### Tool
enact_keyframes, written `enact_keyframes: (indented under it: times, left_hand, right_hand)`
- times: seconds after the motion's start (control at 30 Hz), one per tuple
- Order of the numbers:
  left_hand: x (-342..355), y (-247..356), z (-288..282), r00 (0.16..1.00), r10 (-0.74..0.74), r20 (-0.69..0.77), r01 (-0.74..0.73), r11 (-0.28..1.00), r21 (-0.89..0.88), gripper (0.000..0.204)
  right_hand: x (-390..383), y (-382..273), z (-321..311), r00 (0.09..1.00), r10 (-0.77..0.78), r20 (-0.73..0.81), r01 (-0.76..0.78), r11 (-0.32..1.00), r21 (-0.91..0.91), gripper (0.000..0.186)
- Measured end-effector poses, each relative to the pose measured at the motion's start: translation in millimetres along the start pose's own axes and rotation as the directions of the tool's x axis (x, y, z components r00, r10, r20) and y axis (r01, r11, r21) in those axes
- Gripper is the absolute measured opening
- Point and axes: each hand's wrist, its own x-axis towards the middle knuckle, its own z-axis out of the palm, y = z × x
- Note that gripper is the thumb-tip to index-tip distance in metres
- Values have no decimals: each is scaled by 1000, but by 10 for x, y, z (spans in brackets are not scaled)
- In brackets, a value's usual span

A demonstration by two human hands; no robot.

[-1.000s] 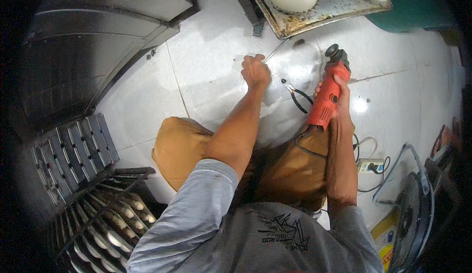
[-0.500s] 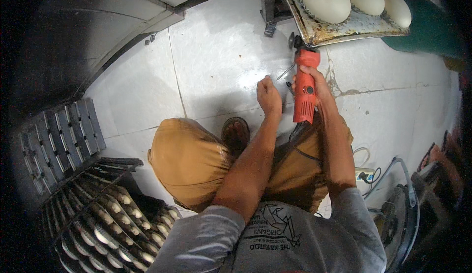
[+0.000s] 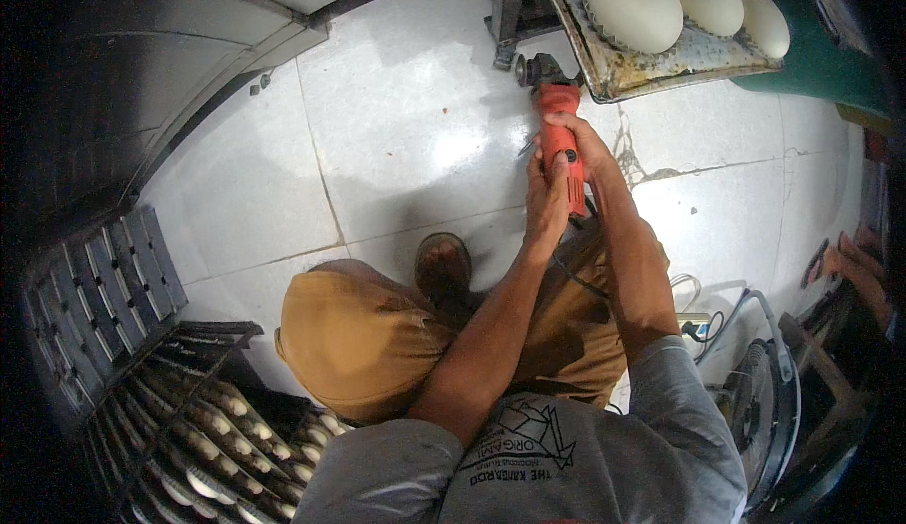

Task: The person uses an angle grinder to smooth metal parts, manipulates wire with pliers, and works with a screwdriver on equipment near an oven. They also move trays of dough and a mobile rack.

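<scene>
My right hand point(image 3: 585, 142) grips a red angle grinder point(image 3: 560, 99) near its head, and my left hand point(image 3: 549, 194) is wrapped on the lower body beside the switch. The grinder's dark disc end point(image 3: 524, 70) lies close to the foot of a dark metal stand leg point(image 3: 505, 24) and the corner of a stained metal tray point(image 3: 604, 76), which holds several pale rounded dough pieces point(image 3: 634, 3). A thin metal rod point(image 3: 526, 149) shows partly beside my hands; the pliers seen earlier are hidden. A cord trails from the grinder's back end.
Dark cabinet point(image 3: 170, 52) upper left; slotted rack point(image 3: 104, 293) and dark tray rack with dough point(image 3: 217, 430) lower left. Power strip point(image 3: 695, 324) and fan point(image 3: 760, 392) at right, with part of another person point(image 3: 840, 265). Green object point(image 3: 812, 85) behind the tray. Tiled floor point(image 3: 396, 99), cracked at right.
The grinder has moved up and left toward the stand leg and tilted more upright. My left hand has left the floor area by the rod and now holds the grinder along with my right.
</scene>
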Motion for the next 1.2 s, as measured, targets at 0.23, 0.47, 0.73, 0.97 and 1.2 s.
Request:
enact_keyframes:
  times: [0.23,0.47,0.73,0.97,1.2]
  left_hand:
    - [39,29,-2,999,29,-43,-29,999,17,52]
    - [117,-30,-18,998,38,-51,-35,997,62,59]
    - [155,-11,8,998,-55,-38,57,997,47,76]
    - [207,-79,58,1000,-23,20,25,998,-63,83]
    - [115,55,165,997,-70,-31,70,997,15,90]
  right_hand:
    - [198,53,-106,1000,6,23,-6,1000,-15,40]
    - [206,37,-63,1000,-8,-5,8,1000,-22,40]
    - [236,-30,-124,997,57,58,-56,998,-21,38]
    - [223,-90,-130,997,58,57,-54,996,-69,39]
    - [178,-139,-141,997,78,-6,-78,996,-44,38]
